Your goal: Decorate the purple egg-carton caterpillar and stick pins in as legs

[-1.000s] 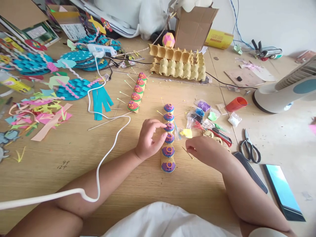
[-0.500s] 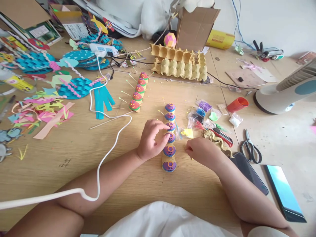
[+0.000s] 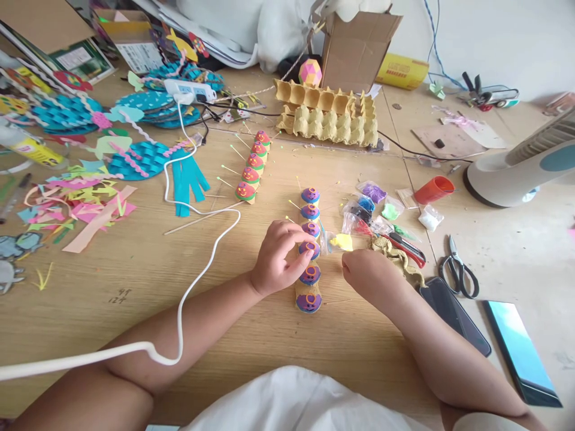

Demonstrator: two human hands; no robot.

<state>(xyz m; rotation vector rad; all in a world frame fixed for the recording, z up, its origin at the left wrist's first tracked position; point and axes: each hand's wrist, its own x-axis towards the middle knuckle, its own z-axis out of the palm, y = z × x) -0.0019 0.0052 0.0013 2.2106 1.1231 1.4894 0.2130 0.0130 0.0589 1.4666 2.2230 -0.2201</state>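
Note:
A strip of egg-carton cups [image 3: 308, 288] with purple clay tops, orange rings and small faces runs lengthwise before me, like a caterpillar. Thin yellow-tipped sticks [image 3: 294, 205] poke out near its far end. My left hand [image 3: 281, 258] is at its left side, thumb and forefinger closed about one of the middle cups. Just right of the strip, my right hand [image 3: 369, 274] is curled closed; its fingertips are turned away, so anything in them is hidden. Yellow clay [image 3: 342, 242] lies beyond that hand. A similar red and green strip [image 3: 250, 173] stands farther off to the left.
Right of my hands are a red utility knife [image 3: 406, 248], black-handled scissors [image 3: 458, 272] and two phones, one dark [image 3: 453, 317]. Clay packets [image 3: 366, 203] lie behind. A white cable [image 3: 179, 305] crosses my left forearm. Egg cartons [image 3: 335, 126] and a fan [image 3: 507, 170] stand farther back.
My left thumb and forefinger have shifted slightly right and nearer to me along the purple strip. My right hand has moved a little to the right, still curled.

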